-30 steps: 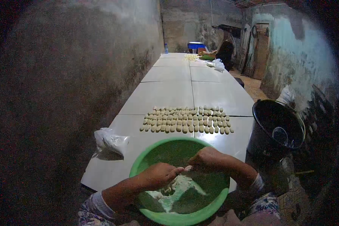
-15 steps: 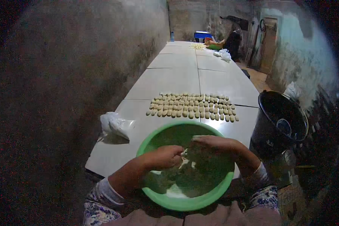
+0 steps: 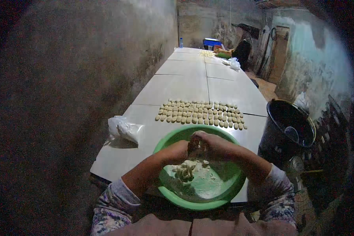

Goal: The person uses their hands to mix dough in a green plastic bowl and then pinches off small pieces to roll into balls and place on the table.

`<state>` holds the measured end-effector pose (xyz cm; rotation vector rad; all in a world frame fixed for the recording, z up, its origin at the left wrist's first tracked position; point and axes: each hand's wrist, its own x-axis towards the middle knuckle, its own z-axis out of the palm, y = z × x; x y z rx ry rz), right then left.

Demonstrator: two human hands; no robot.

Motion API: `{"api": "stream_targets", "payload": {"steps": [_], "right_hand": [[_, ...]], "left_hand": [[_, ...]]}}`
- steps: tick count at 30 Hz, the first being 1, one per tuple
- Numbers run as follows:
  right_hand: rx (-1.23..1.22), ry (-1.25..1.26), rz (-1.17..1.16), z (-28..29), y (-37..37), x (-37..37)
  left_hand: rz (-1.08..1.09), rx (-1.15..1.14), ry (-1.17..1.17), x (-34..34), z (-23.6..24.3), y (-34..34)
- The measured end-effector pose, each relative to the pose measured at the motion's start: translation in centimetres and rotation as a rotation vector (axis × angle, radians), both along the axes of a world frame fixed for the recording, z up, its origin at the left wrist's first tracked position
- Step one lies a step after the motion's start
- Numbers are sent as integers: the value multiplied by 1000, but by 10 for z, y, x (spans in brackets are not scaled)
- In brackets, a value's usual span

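Note:
My left hand (image 3: 178,151) and my right hand (image 3: 211,142) meet above the far half of a green plastic basin (image 3: 198,205). Both are curled toward each other, and shadow hides their fingertips, so anything between them cannot be made out. Below them in the basin lies a ragged lump of pale dough (image 3: 185,170), with white flour (image 3: 208,185) spread over the bottom beside it. Just beyond the basin, rows of small oval dough pieces (image 3: 200,114) lie on the white table.
A clear plastic bag with white contents (image 3: 122,129) sits left of the basin. To the right stands a tall black bucket (image 3: 279,129). The long white table (image 3: 185,86) runs away along the left wall, with more pale pieces (image 3: 206,53) and a white bag (image 3: 234,63) far off.
My hands have come together, the left moving up and right, the right moving left with its fingers curling in. More dough and flour now show in the basin. The view has shifted slightly.

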<state>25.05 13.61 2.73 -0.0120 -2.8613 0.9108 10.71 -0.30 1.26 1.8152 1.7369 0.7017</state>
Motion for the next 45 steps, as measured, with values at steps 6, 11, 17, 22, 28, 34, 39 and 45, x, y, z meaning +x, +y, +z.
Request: {"api": "stream_targets", "payload": {"steps": [6,11,17,22,28,34,39,45], "right_hand": [[-598,86,-147,-8,-16,0],[34,141,-99,-1,-16,3],[-238,131,-234,-3,-14,2],[-392,86,-273,-16,-2,-2],[-256,251,-155,-20,-3,-9],[-218,80,-123,-20,-1,-5],[112,86,-158,-23,6,0],[281,230,-222,-21,-2,-2]], "left_hand": [[166,13,-108,6,3,1],[138,-197,-378,-5,-3,5],[31,64,-364,-11,-24,10],[196,133,-129,-4,-16,10],[299,18,-33,3,4,5],[241,128,53,-3,-9,5],[248,43,21,6,0,6],[64,278,155,-11,-23,11]]}}
